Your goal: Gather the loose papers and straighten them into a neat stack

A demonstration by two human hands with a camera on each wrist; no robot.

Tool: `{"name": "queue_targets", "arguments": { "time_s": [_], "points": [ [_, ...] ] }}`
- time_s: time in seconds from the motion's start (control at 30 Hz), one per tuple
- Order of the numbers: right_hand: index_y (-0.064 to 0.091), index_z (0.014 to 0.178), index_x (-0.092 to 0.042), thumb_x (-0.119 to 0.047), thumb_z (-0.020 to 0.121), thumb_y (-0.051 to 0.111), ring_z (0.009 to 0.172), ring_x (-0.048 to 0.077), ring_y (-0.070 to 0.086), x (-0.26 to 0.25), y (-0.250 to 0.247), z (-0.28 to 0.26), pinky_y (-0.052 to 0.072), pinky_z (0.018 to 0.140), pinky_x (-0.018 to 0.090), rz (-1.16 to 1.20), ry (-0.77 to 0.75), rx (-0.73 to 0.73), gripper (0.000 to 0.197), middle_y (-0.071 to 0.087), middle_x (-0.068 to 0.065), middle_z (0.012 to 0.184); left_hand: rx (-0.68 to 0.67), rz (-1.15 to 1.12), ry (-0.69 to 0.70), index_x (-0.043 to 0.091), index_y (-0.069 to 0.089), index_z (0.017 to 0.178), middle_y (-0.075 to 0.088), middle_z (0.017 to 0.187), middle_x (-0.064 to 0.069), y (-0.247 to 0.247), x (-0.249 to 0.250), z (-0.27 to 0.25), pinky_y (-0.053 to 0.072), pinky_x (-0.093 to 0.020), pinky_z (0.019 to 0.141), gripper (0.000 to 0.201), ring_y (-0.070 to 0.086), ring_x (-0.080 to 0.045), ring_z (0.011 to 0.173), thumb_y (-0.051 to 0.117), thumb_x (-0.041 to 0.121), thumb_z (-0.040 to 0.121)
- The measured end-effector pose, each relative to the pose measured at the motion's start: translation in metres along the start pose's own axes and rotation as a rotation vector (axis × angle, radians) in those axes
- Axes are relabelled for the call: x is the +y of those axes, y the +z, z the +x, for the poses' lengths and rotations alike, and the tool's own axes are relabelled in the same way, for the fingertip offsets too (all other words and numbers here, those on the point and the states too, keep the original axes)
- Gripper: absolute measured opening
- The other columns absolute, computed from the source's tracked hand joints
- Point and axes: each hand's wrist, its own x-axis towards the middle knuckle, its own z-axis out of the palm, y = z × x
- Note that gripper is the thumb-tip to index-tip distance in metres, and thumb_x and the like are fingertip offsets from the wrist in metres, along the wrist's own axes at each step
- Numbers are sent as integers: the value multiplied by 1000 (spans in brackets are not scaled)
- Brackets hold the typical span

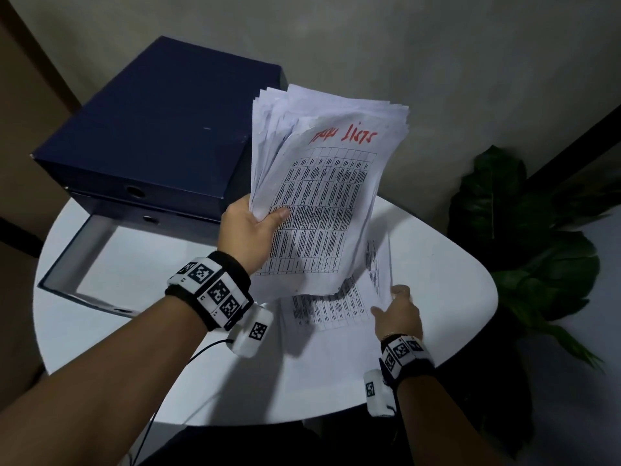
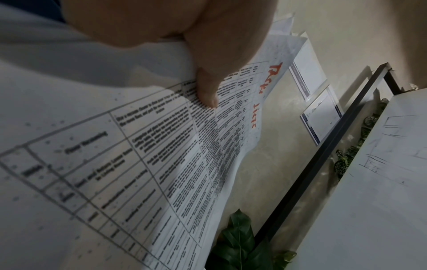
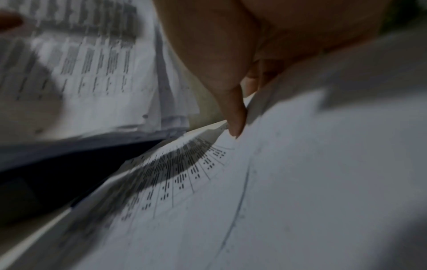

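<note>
The left hand (image 1: 250,227) is raised above the table, forearm reaching forward, thumb (image 2: 206,91) pressed flat on the top sheet of the papers (image 1: 322,196) with the fingers hidden behind them. The right hand (image 1: 398,312) is lower, near the table, palm down, thumb (image 3: 235,117) and fingers pinching the edge of a sheet (image 1: 336,311). Both wrists wear marker bands.

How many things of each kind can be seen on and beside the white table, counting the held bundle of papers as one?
Held bundle of papers: 1
Loose sheets on the white table, by the right hand: at least 2
Dark blue box files: 2
Leafy plant: 1
Total: at least 6
</note>
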Motion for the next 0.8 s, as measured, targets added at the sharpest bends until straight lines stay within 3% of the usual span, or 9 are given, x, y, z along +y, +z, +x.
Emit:
{"name": "queue_targets", "arguments": {
  "time_s": [0.13, 0.33, 0.43, 0.6, 0.7, 0.8],
  "points": [
    [30, 146, -12, -18, 77, 82, 120, 35, 57, -6, 0, -5, 48, 96, 37, 122, 34, -120, 87, 53, 17, 139, 4, 16, -24, 11, 69, 115, 70, 93, 13, 2, -2, -3, 50, -12, 74, 30, 66, 4, 89, 75, 24, 88],
    [47, 139, -2, -13, 92, 62, 122, 34, 57, -11, 0, -12, 46, 98, 33, 155, 16, -128, 50, 56, 17, 137, -16, 29, -63, 13, 68, 118, 72, 102, 9, 3, -6, -8, 51, -21, 84, 31, 68, -9, 94, 74, 23, 90],
    [49, 136, 2, -13, 98, 53, 119, 37, 56, -12, -35, -12, 45, 99, 36, 224, -23, 3, 41, 57, 23, 133, -36, 96, -132, 15, 70, 114, 74, 102, 4, 7, -18, -13, 56, -31, 86, 27, 70, -16, 93, 73, 26, 90],
    [57, 126, -2, -16, 99, 51, 110, 43, 59, -26, -114, -14, 48, 91, 45, 212, -127, 389, 32, 63, 27, 118, -90, 206, -400, 7, 69, 108, 73, 90, -8, 22, -47, -20, 61, -41, 78, 29, 71, -28, 83, 74, 27, 88],
    [59, 122, -1, -15, 97, 53, 107, 43, 60, -37, -154, -19, 48, 89, 42, 331, -166, 565, 29, 64, 27, 115, -135, 266, -551, 0, 66, 116, 72, 97, -13, 30, -63, -26, 60, -42, 81, 37, 70, -32, 87, 74, 24, 88],
    [59, 123, 1, -15, 94, 59, 110, 38, 60, -36, -169, -13, 46, 91, 36, 450, -173, 589, 33, 64, 23, 120, -205, 322, -686, -3, 57, 128, 68, 109, -18, 34, -72, -31, 57, -38, 84, 50, 67, -34, 97, 73, 24, 90]
  ]
}}
